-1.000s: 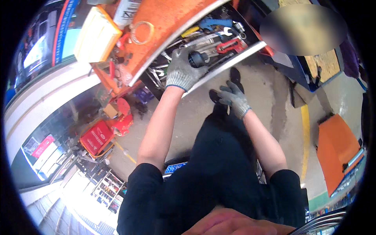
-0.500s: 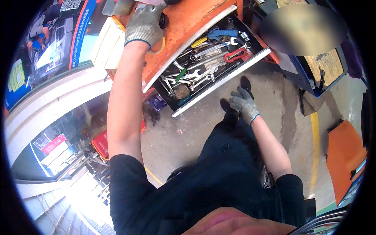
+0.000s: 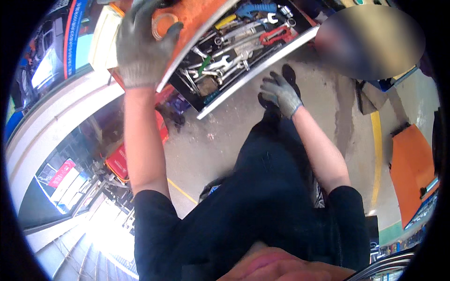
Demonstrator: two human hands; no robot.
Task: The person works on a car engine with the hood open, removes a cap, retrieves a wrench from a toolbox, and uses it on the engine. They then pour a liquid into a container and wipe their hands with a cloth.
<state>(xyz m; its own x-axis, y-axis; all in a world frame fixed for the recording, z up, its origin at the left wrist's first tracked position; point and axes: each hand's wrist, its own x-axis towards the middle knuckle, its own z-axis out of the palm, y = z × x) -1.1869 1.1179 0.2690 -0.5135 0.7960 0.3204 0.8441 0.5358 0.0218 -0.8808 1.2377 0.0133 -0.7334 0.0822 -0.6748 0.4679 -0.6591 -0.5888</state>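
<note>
Hard white glare burns out the lower left, while the floor [image 3: 201,150] sits in softer, even light and the dark trousers [image 3: 269,173] lose detail. The left hand [image 3: 146,54] looks slightly blurred. An oval smear veils the upper right, the white ledge [image 3: 56,122] bows, and the corners go black.

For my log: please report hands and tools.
Left grey knit-gloved hand open, over orange worktop. Right grey knit-gloved hand open. Silver metal wrenches in open black drawer between hands.

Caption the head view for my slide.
Gloved left hand over an orange worktop, gloved right hand outside an open drawer of wrenches.
</note>
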